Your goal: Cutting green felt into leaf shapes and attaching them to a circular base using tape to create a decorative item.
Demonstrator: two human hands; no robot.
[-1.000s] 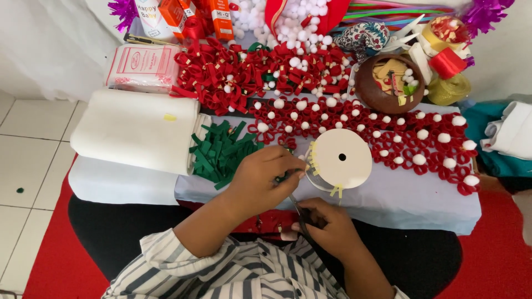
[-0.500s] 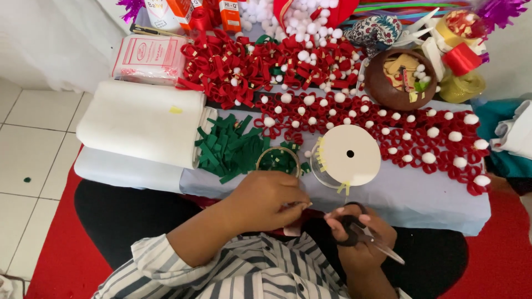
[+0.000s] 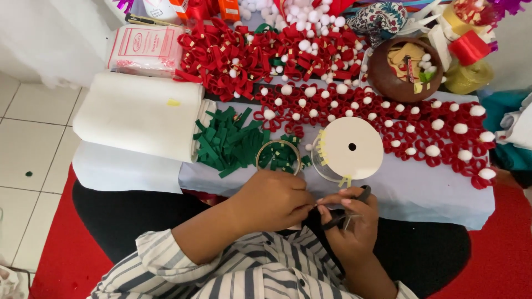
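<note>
Since before, both hands [image 3: 316, 207] met over scissors [image 3: 346, 213]

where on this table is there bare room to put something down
Bare cloth lies along the near edge, right of the cream spool and below the red loops. The white roll is bare on top. The far half is packed, as is the green strips patch.

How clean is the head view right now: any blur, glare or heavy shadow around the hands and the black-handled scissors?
Head view: soft, even light, no harsh glare. The cream round ribbon spool and green felt strips look sharp. The right hand and black-handled scissors are slightly soft against the dark lap, so the blades are hard to tell. The left hand reads clearly. Edges bend slightly, wide-angle.
</note>
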